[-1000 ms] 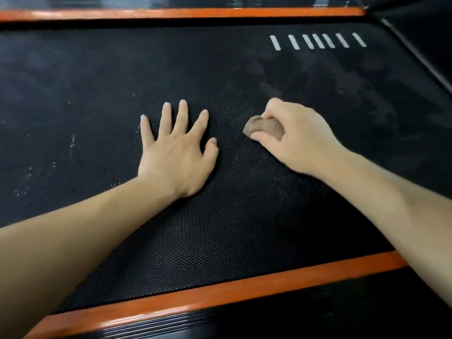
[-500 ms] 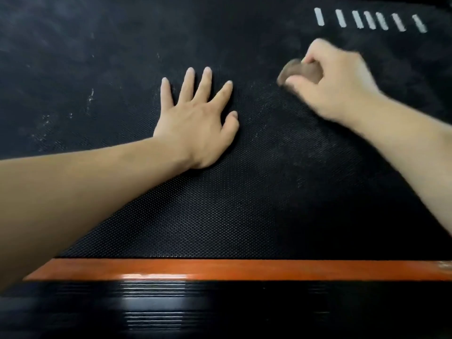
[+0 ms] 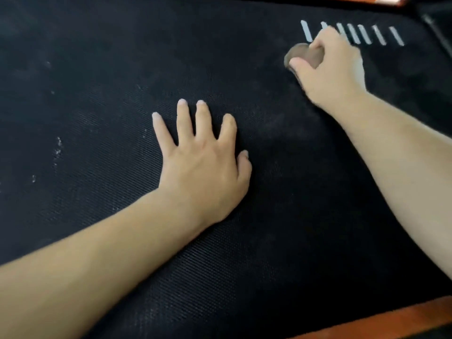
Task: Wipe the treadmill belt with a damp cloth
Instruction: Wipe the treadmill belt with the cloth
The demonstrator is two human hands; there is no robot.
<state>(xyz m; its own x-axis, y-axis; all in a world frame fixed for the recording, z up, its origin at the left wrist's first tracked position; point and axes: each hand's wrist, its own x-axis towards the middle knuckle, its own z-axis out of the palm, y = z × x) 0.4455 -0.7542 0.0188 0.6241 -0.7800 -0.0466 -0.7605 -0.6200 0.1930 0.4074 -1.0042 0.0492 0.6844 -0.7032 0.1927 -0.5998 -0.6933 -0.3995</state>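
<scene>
The black textured treadmill belt fills nearly the whole head view. My left hand lies flat on it near the middle, fingers spread and straight. Far right, my right hand grips a small bunched brown cloth and presses it onto the belt. Only the cloth's left end shows past my thumb and fingers. It sits just below the row of white stripes, and my knuckles cover one of them.
White specks and dusty smears mark the belt at the left. An orange side rail crosses the near right corner, and another orange rail shows at the far top right, beside a dark frame part.
My right hand has slid the cloth away from me and to the right, up to the white stripes. My left hand has stayed flat on the belt. The view has shifted.
</scene>
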